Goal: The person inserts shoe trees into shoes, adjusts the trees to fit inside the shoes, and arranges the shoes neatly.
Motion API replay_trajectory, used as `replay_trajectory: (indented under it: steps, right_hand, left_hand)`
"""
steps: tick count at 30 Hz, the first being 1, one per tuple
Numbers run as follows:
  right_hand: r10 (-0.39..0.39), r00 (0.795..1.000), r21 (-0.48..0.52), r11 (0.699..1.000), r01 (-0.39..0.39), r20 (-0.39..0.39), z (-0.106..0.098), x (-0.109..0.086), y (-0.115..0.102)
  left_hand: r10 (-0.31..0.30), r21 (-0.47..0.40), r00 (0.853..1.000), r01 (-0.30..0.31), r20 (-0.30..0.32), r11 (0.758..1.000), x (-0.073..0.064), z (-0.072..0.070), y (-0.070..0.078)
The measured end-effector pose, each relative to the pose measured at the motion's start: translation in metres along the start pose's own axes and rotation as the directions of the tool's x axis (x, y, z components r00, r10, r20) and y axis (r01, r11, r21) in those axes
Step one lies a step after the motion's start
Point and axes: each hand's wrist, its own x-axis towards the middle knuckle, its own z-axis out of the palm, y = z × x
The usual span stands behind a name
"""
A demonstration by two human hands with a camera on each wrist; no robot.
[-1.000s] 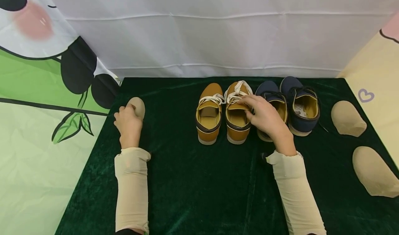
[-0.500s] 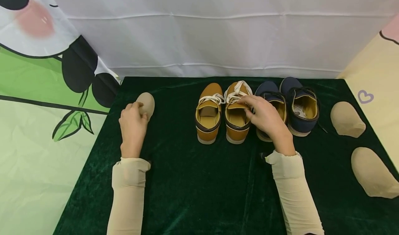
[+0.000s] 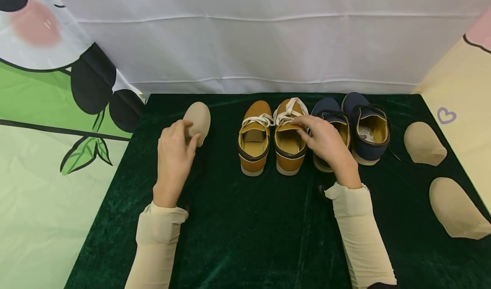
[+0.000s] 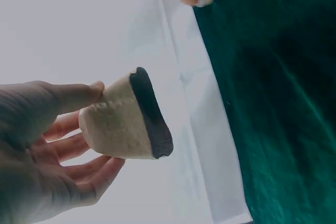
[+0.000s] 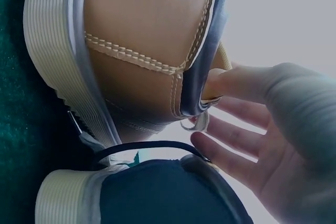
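Your L hand point(image 3: 174, 151) has a beige form point(image 3: 200, 118) pinched btwn thumb and fingers, left of the shoes and apparently off the green cloth point(image 3: 245, 233); the left-wrist view shows its dark end face point(image 4: 152, 114) pointing away from the palm. Your R hand point(image 3: 326, 140) is well apart from the L, thumb inside the opening of the tan shoe point(image 3: 289, 164) next to the navy pair, fingers on the tongue side — a pinch, it seems, though the exact fingertip contact is hidden.

Handling: form's prob. light, w/ a padded, slightly yielding body; surface looks matte, so slip risk is low. Best hold is across the sides, thumb opp. fingers, abt. where you have it; don't squeeze hard in case it dents. Shoe looks semi-stiff at heel and sole, softer at the tongue — grip the tongue or collar, not the loose white laces point(image 3: 290, 113).

Count: 3 forms, incl. yours + 2 more forms point(image 3: 424, 144) at far right; 2 tan shoes, incl. the other tan shoe point(image 3: 252, 167); 2 navy shoes point(image 3: 369, 152).
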Motion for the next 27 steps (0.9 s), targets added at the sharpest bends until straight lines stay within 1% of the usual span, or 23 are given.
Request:
replay_trajectory:
  steps: [5,9,13,18,27]
  right_hand:
    - [-0.017,1.000,0.008,1.000,0.017,-0.017,0.001,0.000,0.002]
    - [-0.028,0.999,0.012,1.000,0.029,-0.035,0.002,0.000,0.003]
    - [-0.025,0.998,0.007,1.000,0.026,-0.049,0.003,-0.001,0.004]
    - [-0.022,0.998,-0.008,1.000,0.022,-0.065,0.004,0.000,0.003]
    - [0.014,0.997,-0.011,1.000,-0.015,-0.070,0.004,0.001,0.003]
  left_hand:
    - [0.096,-0.036,0.995,-0.097,-0.033,0.995,-0.004,-0.002,0.021]
    - [0.170,-0.047,0.984,-0.172,-0.045,0.984,-0.008,-0.002,0.036]
    - [0.234,-0.068,0.972,-0.236,-0.037,0.969,-0.011,-0.001,0.051]
    - [0.309,-0.108,0.951,-0.310,-0.027,0.944,-0.015,0.001,0.067]
    - [0.420,-0.147,0.906,-0.422,-0.047,0.895,-0.020,0.008,0.088]
